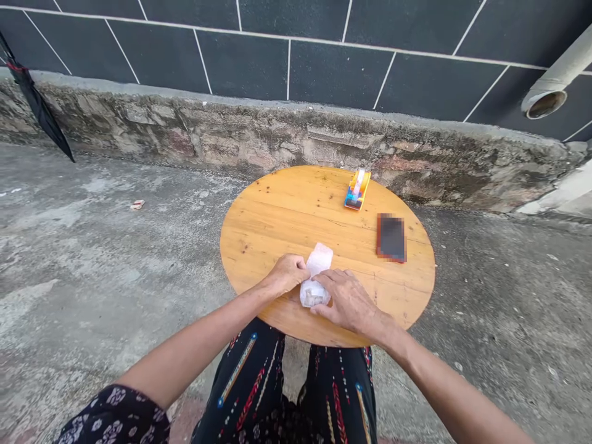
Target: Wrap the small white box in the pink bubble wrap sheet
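Note:
A small bundle in whitish, translucent wrap (315, 293) lies near the front edge of the round wooden table (277, 216). Its far end, a pale pinkish-white flap (320, 258), stretches away from me. My left hand (289, 273) is closed at the bundle's left side, thumb and fingers pinched together at the wrap's edge. On the right, my right hand (346, 299) rests against the bundle with its thumb and fingers around that side. What is inside the wrap is blurred; something greyish shows through near its front.
A yellow and blue tape dispenser (357, 190) stands at the table's far side. To its right lies a dark, pixelated phone-like slab (392, 239) with a reddish edge. A black folded umbrella (39, 102) leans at far left; a pipe (548, 98) juts from the tiled wall.

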Demonstrator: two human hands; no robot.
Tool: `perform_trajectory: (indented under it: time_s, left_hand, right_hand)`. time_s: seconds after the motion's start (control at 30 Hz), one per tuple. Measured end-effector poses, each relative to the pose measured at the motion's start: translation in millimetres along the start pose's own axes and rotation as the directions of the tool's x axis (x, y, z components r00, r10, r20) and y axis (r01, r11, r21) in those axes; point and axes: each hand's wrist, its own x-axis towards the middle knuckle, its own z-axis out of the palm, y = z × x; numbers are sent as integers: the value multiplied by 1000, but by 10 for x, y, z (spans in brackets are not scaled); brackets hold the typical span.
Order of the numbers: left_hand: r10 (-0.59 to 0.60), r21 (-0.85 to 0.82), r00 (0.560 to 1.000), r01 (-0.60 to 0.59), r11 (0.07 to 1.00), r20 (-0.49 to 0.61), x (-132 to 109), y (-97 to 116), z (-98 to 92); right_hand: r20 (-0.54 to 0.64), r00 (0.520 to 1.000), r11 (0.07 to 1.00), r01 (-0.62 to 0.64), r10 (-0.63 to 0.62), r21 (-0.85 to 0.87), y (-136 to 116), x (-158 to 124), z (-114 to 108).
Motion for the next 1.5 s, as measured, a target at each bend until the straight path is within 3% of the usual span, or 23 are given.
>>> perform_trajectory:
  time_s: [0.37,0.63,0.73,1.13,1.3,1.5]
  left_hand:
    - [17,60,1000,-17,998,-4,165,-15,58]
    - [105,64,994,-105,992,6,90,-76,-45]
    - [120,14,993,-120,993,-24,94,-130,-51]
    - [189,-25,982,-189,982,26,73,-181,-22]
    - [162,62,986,-164,984,48,49,-173,-27]
    - [119,213,990,-133,968,77,100,-110,-105]
  right_hand:
    - [52,999,993,-20,14,113,115,108,-59]
    - [95,995,965,-21,-4,263,179,172,-102]
    - [85,996,966,-13,-9,259,172,155,-87]
    - [-91,995,992,-31,42,124,-30,-130,89]
    - [-136,989,993,-41,56,112,-44,-191,164]
    - [-59,995,987,-75,84,140,-12,-85,77]
